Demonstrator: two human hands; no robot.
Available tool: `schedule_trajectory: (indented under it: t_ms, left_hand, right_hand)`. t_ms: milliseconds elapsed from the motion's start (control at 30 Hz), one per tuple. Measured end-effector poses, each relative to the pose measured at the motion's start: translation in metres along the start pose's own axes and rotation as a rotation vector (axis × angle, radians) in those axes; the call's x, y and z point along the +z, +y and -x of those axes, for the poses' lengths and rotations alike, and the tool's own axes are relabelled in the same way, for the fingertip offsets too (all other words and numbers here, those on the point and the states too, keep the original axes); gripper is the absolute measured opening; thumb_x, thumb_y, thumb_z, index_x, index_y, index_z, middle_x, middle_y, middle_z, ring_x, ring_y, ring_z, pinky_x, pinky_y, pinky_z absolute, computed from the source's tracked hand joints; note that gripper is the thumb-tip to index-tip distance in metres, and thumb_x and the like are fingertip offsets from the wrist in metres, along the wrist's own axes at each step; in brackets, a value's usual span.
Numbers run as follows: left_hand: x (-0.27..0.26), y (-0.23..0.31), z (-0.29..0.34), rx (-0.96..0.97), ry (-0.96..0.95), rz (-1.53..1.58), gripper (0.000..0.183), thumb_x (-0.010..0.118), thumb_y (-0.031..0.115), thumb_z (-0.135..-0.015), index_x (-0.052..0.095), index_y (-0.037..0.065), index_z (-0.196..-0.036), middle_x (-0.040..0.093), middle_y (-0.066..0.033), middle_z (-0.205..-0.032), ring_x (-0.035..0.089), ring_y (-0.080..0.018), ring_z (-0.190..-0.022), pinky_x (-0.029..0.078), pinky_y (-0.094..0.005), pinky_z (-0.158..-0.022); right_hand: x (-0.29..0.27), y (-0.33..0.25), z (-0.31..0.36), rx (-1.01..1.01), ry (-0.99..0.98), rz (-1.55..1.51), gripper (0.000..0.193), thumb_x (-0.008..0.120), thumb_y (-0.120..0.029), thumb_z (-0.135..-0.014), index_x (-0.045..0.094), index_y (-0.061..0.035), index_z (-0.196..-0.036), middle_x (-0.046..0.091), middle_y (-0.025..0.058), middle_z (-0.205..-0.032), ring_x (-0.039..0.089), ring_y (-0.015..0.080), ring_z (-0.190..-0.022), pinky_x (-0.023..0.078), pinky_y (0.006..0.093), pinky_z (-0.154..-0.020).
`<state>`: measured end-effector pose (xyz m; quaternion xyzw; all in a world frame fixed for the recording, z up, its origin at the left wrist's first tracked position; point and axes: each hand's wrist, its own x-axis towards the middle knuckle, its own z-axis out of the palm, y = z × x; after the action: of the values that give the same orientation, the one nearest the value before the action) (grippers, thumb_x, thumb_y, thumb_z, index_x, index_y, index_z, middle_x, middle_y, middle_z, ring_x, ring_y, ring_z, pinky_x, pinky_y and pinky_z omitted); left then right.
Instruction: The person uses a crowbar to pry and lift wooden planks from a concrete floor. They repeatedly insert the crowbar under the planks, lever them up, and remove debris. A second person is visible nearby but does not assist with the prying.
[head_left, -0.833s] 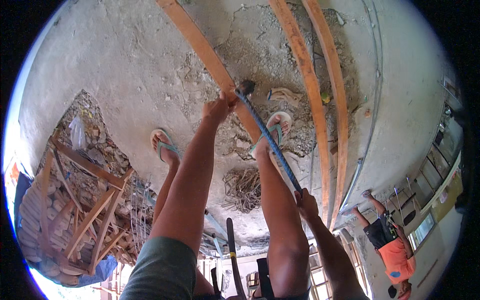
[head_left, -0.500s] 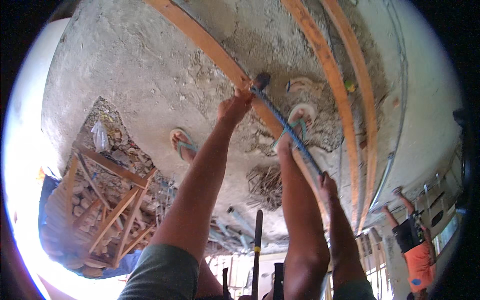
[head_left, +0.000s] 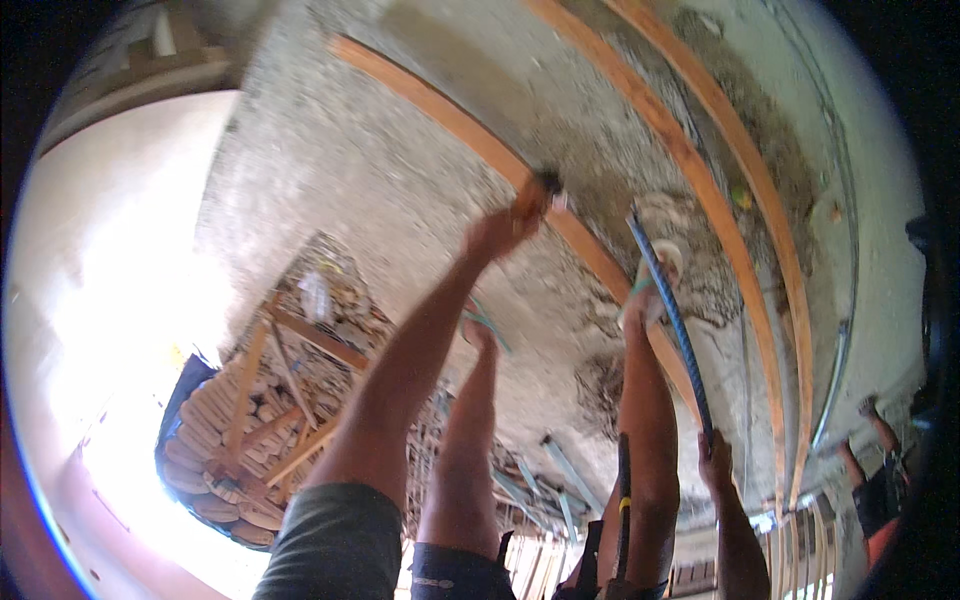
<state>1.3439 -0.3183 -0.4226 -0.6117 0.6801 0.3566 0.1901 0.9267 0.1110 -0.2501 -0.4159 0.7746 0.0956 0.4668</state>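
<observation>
My left hand (head_left: pixel 500 233), blurred by motion, is closed round a small brown object with a dark end (head_left: pixel 547 182); I cannot make out its kind. This hand is over a long orange-brown wooden board (head_left: pixel 450 113) lying across the rough floor. My right hand (head_left: pixel 715 465) grips the lower end of a blue-grey ribbed bar (head_left: pixel 676 325). The bar slants up past my right lower leg, its far tip apart from my left hand. My sandalled right foot (head_left: pixel 665 265) is by the board.
Two more long boards (head_left: pixel 690 155) (head_left: pixel 750 150) run along the right. Rubble and a wooden frame (head_left: pixel 315 335) lie at the left, near stacked pale pieces (head_left: pixel 205 430). A black handle with a yellow band (head_left: pixel 625 495) stands out at my waist. Another person (head_left: pixel 880 490) is at far right.
The bar's far tip has come away from my left hand and swung right. My left hand has lifted with the brown object. The whole view has shifted, so the scene sits further right.
</observation>
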Motion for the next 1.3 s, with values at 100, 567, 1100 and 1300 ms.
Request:
schedule_trajectory:
  t_ms: [100, 567, 1100, 1300]
  left_hand:
    - [-0.003, -0.063, 0.114, 0.150, -0.192, -0.182, 0.041, 0.056, 0.039, -0.090, 0.060, 0.007, -0.115, 0.068, -0.0185, -0.098, 0.065, -0.0363, -0.068, 0.052, -0.0469, -0.062]
    - [-0.208, -0.165, 0.618, -0.462, -0.485, 0.400, 0.056, 0.045, 0.051, -0.098, 0.064, -0.001, -0.091, 0.062, -0.0090, -0.062, 0.064, -0.0214, -0.057, 0.050, -0.0381, -0.052]
    - [-0.383, -0.134, 0.350, -0.244, -0.338, 0.716, 0.077, 0.033, 0.069, -0.094, 0.062, -0.003, -0.101, 0.061, -0.0138, -0.061, 0.064, -0.0252, -0.059, 0.050, -0.0342, -0.054]
    - [-0.269, -0.091, 0.404, -0.406, -0.541, 1.411, 0.075, 0.037, 0.072, -0.091, 0.059, 0.002, -0.108, 0.066, -0.0168, -0.092, 0.064, -0.0353, -0.100, 0.045, -0.0504, -0.098]
  right_hand:
    - [-0.028, -0.056, 0.001, -0.127, 0.028, -0.106, 0.033, 0.061, -0.032, -0.094, 0.052, -0.0023, -0.084, 0.059, 0.0161, -0.062, 0.058, 0.0379, -0.054, 0.044, 0.0483, -0.050]
    - [-0.108, -0.211, 0.071, 0.057, -0.003, 0.144, 0.030, 0.056, -0.024, -0.092, 0.052, 0.0025, -0.105, 0.067, 0.0272, -0.088, 0.068, 0.0400, -0.078, 0.055, 0.0506, -0.068]
    - [0.232, -0.237, 0.372, 0.834, 0.066, -1.305, 0.025, 0.053, -0.022, -0.095, 0.067, -0.0013, -0.095, 0.048, 0.0083, -0.050, 0.051, 0.0230, -0.036, 0.039, 0.0373, -0.032]
    - [0.313, -0.229, 0.385, 0.310, -0.008, -0.519, 0.019, 0.056, -0.021, -0.093, 0.067, -0.0073, -0.100, 0.062, 0.0157, -0.063, 0.063, 0.0276, -0.050, 0.050, 0.0405, -0.047]
